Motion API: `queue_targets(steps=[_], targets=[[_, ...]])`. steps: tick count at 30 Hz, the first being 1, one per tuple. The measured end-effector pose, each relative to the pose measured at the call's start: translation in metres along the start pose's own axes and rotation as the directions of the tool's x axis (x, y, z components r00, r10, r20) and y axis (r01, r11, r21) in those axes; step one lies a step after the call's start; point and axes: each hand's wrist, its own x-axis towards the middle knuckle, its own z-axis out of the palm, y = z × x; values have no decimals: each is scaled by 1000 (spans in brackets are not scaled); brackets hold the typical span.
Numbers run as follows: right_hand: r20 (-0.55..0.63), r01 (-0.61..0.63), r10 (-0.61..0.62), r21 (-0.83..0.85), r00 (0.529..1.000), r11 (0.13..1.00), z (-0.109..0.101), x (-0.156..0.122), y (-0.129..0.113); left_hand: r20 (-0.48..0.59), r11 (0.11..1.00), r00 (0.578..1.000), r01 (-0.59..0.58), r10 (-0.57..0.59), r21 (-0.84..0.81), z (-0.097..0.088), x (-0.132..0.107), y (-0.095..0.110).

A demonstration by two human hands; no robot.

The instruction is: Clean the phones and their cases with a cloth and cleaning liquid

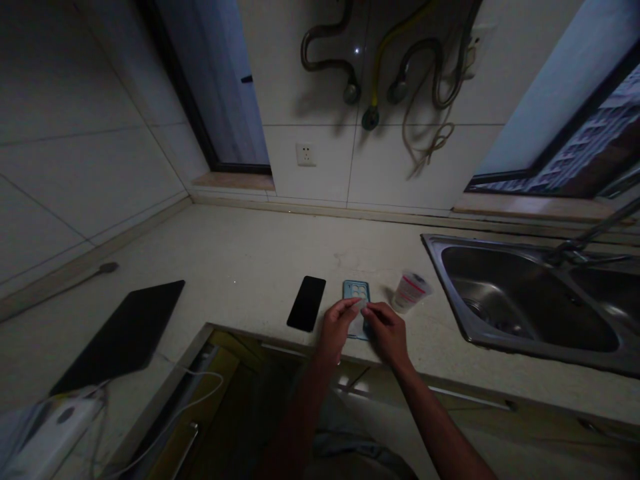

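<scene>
Fingertips pinched, my left hand (337,325) and my right hand (388,328) meet just above a blue-edged phone case (347,289) on the counter. A small pale bit shows between the fingertips, too small and dim to name. The case has several camera cutouts at its far end, and its near part is partly hidden by my hands. To the left of my left hand lies a black smartphone (307,304), dark screen up. A clear plastic cup (410,292) with pink print stands at a tilt in view, just right of my right hand.
A steel double sink (520,293) with a faucet (575,243) is set into the counter (240,260) at right. At left lie a dark flat panel (125,333), a white device (57,433) and a white cable (200,393). Pipes and a socket (306,155) are on the wall.
</scene>
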Motion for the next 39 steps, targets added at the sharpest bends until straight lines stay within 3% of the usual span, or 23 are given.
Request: queue_targets(steps=[3, 7, 12, 16, 22, 27, 32, 39], targets=[[-30, 34, -34, 0, 999, 999, -2, 0, 1, 37, 1000, 999, 12, -12, 7, 1, 2, 2], [-137, 64, -55, 64, 989, 996, -2, 0, -1, -2, 1000, 1000, -16, 16, 14, -4, 6, 1], [-182, 20, 3, 126, 983, 992, -3, 0, 0, -22, 1000, 1000, -16, 16, 10, -14, 9, 4], [-144, -14, 32, 125, 989, 992, -2, -3, 2, 56, 994, 998, -1, -5, 113, -15, 6, 9], [-72, 37, -30, 95, 997, 995, -4, -7, -1, 240, 970, 970, -12, -48, 241, -9, 3, 6], [-106, 15, -5, 100, 994, 995, -8, -9, 1, 240, 979, 971, -49, -1, 200, -10, 3, 5], [-98, 19, -8, 117, 995, 993, -10, -10, -5, 232, 970, 972, -22, -35, 241, -15, -1, 10], [42, -48, 43, 128, 998, 991, -10, -9, -11, 232, 959, 972, -39, -28, 279, -17, 0, 12]])
